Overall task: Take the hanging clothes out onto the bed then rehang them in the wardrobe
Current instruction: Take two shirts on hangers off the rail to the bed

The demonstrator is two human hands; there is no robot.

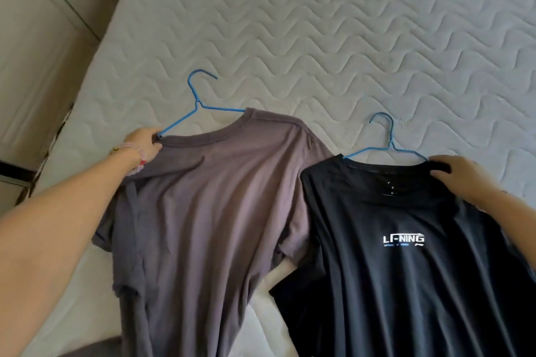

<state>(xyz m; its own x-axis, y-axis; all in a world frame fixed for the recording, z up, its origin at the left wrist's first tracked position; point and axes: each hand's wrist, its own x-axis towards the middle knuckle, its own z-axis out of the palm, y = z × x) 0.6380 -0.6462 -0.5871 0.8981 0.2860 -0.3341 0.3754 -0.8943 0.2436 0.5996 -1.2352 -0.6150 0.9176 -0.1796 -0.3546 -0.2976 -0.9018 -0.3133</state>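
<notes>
grey shirt [203,211] hem: cropped | black shirt [406,284] small print: unreadable | blue hanger [200,103] ends: under cloth

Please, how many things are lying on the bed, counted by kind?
T-shirts: 2, a grey T-shirt and a black T-shirt
Hangers: 2, both blue, the left hanger and the right hanger
Total: 4

The mattress [348,23] is white, quilted in wavy lines. The mauve T-shirt [203,197] is plain and greyish; the black T-shirt [406,284] carries white lettering. The mauve shirt hanger [197,101] and the black shirt hanger [390,143] are both bright blue.
</notes>
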